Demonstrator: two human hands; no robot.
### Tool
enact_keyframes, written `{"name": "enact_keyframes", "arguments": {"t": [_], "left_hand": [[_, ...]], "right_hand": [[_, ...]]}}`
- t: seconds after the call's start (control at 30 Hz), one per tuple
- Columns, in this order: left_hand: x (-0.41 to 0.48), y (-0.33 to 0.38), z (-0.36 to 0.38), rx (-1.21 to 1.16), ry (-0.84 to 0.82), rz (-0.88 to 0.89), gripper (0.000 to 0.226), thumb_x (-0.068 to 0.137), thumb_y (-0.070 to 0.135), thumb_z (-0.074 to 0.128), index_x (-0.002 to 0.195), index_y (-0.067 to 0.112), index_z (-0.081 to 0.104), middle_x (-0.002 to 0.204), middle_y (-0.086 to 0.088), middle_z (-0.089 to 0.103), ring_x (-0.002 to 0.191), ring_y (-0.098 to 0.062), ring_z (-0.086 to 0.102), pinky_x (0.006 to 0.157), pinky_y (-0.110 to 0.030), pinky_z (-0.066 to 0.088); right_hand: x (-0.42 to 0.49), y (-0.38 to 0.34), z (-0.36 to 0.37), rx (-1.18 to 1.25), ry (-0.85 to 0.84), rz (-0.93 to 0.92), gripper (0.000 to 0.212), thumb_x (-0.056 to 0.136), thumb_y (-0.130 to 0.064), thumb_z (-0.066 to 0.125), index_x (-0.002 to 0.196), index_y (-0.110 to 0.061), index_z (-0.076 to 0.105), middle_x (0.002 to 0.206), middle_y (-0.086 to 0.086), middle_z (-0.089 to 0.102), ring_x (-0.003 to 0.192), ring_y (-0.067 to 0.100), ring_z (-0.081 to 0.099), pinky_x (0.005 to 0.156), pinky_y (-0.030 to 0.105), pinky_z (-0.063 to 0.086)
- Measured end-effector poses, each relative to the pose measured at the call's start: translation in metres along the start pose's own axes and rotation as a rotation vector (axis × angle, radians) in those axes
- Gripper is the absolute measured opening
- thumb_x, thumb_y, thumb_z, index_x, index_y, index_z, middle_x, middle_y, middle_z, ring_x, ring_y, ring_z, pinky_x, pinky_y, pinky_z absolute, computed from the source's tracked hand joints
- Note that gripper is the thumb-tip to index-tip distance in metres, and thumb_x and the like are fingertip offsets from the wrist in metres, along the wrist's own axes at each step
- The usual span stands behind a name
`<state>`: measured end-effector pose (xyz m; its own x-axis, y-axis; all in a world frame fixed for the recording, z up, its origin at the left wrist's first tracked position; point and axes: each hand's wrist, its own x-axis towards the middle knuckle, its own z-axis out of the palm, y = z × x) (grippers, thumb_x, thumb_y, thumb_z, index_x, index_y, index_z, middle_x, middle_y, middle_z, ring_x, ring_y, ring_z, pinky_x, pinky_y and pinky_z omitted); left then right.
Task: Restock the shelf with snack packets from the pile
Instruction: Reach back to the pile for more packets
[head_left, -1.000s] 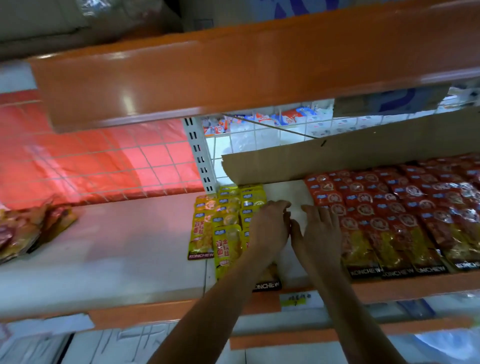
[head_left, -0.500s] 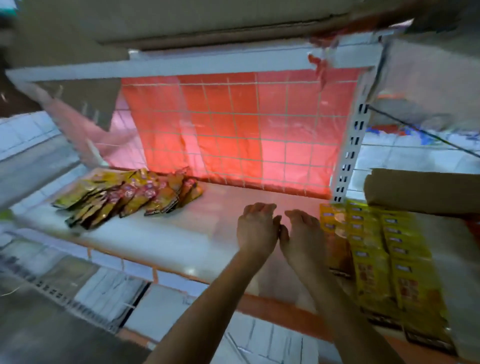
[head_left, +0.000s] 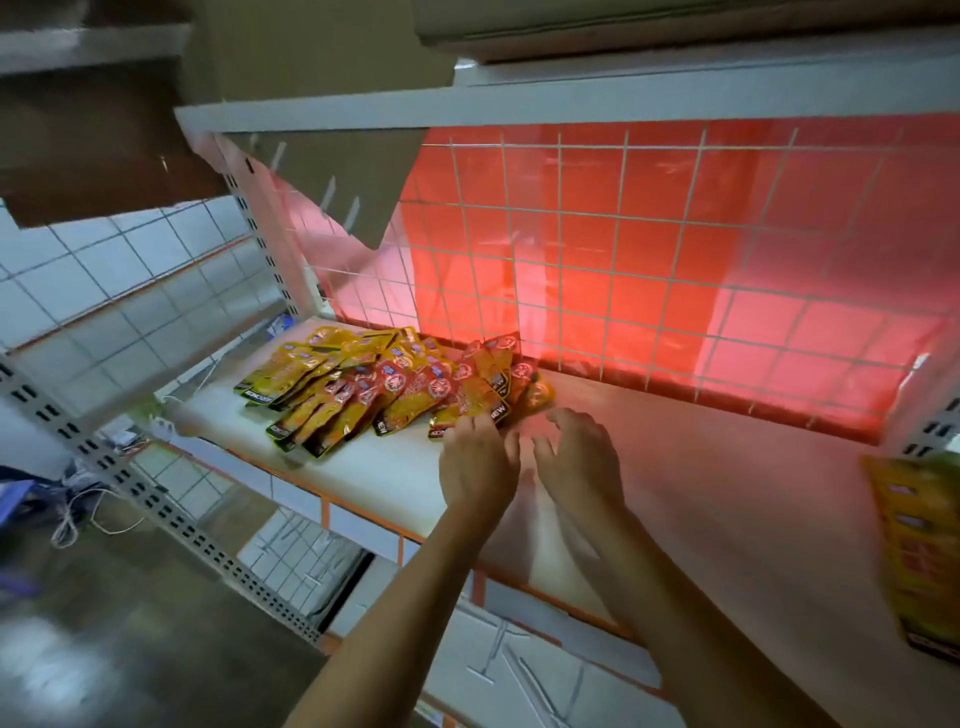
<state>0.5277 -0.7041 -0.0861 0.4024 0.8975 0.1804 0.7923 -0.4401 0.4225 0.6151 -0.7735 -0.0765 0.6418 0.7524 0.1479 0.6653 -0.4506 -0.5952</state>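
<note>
Head view: left hand (head_left: 478, 462) and right hand (head_left: 576, 457) have travelled from the stocked rows (head_left: 919, 545) at the shelf's (head_left: 727, 493) right end to the snack-packet pile (head_left: 384, 384) near its back left corner; left fingers (head_left: 480, 423) touch it, right fingers (head_left: 563, 418) released, pickup pending.

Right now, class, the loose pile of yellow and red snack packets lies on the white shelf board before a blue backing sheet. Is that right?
No: the head view shows a red backing sheet, not blue. The loose pile of yellow and red snack packets does lie on the white shelf board.
</note>
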Motion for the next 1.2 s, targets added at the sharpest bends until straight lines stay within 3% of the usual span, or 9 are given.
{"name": "enact_keyframes", "arguments": {"t": [0.17, 0.33, 0.5, 0.63, 0.83, 0.9, 1.0, 1.1, 1.2], "left_hand": [[0.030, -0.024, -0.004, -0.070, -0.030, -0.119, 0.046, 0.094, 0.042, 0.051, 0.121, 0.005, 0.047, 0.117, -0.018, 0.056, 0.109, -0.035, 0.054, 0.087, -0.041, 0.044], [0.055, -0.026, 0.000, -0.028, -0.060, -0.219, 0.061, 0.093, 0.053, 0.046, 0.129, 0.005, 0.037, 0.124, -0.017, 0.052, 0.117, -0.034, 0.048, 0.088, -0.041, 0.045], [0.066, -0.029, 0.006, 0.086, -0.018, -0.200, 0.075, 0.091, 0.061, 0.043, 0.135, 0.002, 0.031, 0.126, -0.017, 0.051, 0.117, -0.031, 0.048, 0.087, -0.038, 0.047], [0.069, -0.035, 0.005, 0.039, -0.041, -0.186, 0.080, 0.086, 0.059, 0.055, 0.138, 0.003, 0.029, 0.127, -0.015, 0.051, 0.117, -0.031, 0.045, 0.089, -0.040, 0.044], [0.068, -0.041, 0.000, -0.163, -0.074, -0.223, 0.074, 0.079, 0.036, 0.073, 0.134, 0.005, 0.035, 0.127, -0.017, 0.051, 0.119, -0.036, 0.047, 0.100, -0.042, 0.038], [0.064, -0.040, -0.002, -0.267, -0.065, -0.240, 0.071, 0.077, 0.030, 0.074, 0.132, 0.006, 0.037, 0.124, -0.016, 0.055, 0.116, -0.036, 0.052, 0.099, -0.043, 0.041], [0.058, -0.038, -0.004, -0.355, -0.073, -0.238, 0.066, 0.075, 0.037, 0.075, 0.126, 0.008, 0.045, 0.114, -0.011, 0.063, 0.107, -0.033, 0.059, 0.092, -0.042, 0.047], [0.053, -0.034, -0.007, -0.491, -0.129, -0.184, 0.051, 0.073, 0.036, 0.078, 0.113, 0.010, 0.061, 0.102, -0.007, 0.069, 0.096, -0.028, 0.064, 0.085, -0.041, 0.052], [0.047, -0.025, -0.006, -0.710, -0.192, -0.177, 0.030, 0.076, 0.023, 0.078, 0.100, 0.009, 0.064, 0.093, -0.010, 0.071, 0.088, -0.029, 0.067, 0.082, -0.047, 0.055]], "right_hand": [[0.034, -0.033, 0.021, 0.086, 0.041, -0.035, 0.028, 0.087, -0.015, 0.054, 0.113, -0.011, 0.062, 0.114, 0.012, 0.060, 0.109, 0.030, 0.050, 0.088, 0.033, 0.038], [0.074, -0.051, 0.038, 0.031, 0.069, -0.082, 0.034, 0.091, -0.016, 0.050, 0.123, -0.014, 0.059, 0.121, 0.013, 0.059, 0.116, 0.031, 0.048, 0.098, 0.038, 0.040], [0.103, -0.051, 0.050, -0.075, -0.015, 0.039, 0.035, 0.095, -0.025, 0.048, 0.128, -0.012, 0.050, 0.122, 0.017, 0.051, 0.120, 0.035, 0.043, 0.096, 0.040, 0.042], [0.109, -0.050, 0.055, -0.052, -0.054, 0.118, 0.044, 0.094, -0.036, 0.052, 0.130, -0.012, 0.044, 0.123, 0.017, 0.050, 0.121, 0.036, 0.043, 0.094, 0.043, 0.044], [0.108, -0.046, 0.055, 0.076, -0.075, 0.232, 0.037, 0.089, -0.019, 0.057, 0.124, -0.013, 0.046, 0.118, 0.018, 0.059, 0.110, 0.037, 0.056, 0.087, 0.038, 0.045], [0.105, -0.041, 0.052, 0.133, -0.064, 0.256, 0.033, 0.089, -0.019, 0.056, 0.121, -0.014, 0.051, 0.118, 0.019, 0.060, 0.111, 0.038, 0.056, 0.086, 0.036, 0.044], [0.096, -0.027, 0.042, 0.183, -0.036, 0.239, 0.030, 0.087, -0.018, 0.058, 0.116, -0.013, 0.056, 0.116, 0.018, 0.063, 0.109, 0.037, 0.056, 0.085, 0.036, 0.043], [0.088, -0.010, 0.027, 0.122, -0.041, 0.264, 0.030, 0.083, -0.015, 0.061, 0.113, -0.011, 0.060, 0.110, 0.016, 0.066, 0.105, 0.034, 0.060, 0.084, 0.034, 0.048], [0.076, 0.008, 0.009, -0.061, -0.088, 0.243, 0.016, 0.082, -0.015, 0.058, 0.094, -0.008, 0.067, 0.101, 0.015, 0.068, 0.098, 0.032, 0.063, 0.074, 0.029, 0.045]]}}
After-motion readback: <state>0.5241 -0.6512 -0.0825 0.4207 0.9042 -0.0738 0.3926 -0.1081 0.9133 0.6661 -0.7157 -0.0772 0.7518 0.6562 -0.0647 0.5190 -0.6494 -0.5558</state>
